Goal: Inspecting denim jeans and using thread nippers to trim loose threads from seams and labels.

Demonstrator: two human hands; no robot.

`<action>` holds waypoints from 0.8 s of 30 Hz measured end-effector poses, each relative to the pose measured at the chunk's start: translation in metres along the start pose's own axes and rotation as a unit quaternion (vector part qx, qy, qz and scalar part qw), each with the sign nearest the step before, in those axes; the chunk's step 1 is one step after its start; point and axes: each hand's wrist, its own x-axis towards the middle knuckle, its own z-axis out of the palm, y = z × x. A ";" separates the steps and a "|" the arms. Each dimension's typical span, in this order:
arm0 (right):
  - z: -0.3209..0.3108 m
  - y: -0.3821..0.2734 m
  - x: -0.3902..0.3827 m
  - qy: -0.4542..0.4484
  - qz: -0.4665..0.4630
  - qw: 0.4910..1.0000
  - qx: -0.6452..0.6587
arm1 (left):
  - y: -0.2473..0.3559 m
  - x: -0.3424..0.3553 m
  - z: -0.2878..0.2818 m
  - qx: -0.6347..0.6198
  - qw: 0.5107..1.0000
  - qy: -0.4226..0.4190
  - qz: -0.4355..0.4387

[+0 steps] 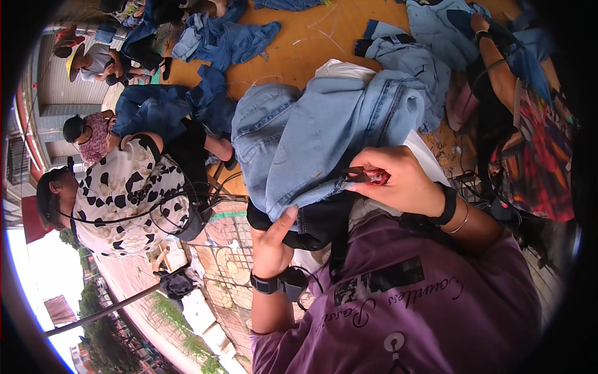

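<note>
- While the light-blue denim garment lies before the purple shirt, the left hand grips its edge.
- Right hand: fingers closed around small dark-bladed, red-handled snips at that edge.

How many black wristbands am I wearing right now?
2: one band on the wrist of your left hand, the other band on the wrist of your right hand. None seems hidden.
</note>
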 end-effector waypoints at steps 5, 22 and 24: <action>-0.001 -0.009 0.013 0.021 -0.007 1.000 0.010 | 0.009 0.023 0.018 0.083 0.996 0.014 -0.018; -0.002 -0.015 -0.017 -0.032 0.041 0.993 0.101 | 0.009 0.014 0.017 0.074 0.995 -0.018 -0.056; -0.004 -0.008 -0.015 0.015 -0.022 0.999 0.021 | 0.007 0.015 0.014 0.049 0.996 0.011 -0.078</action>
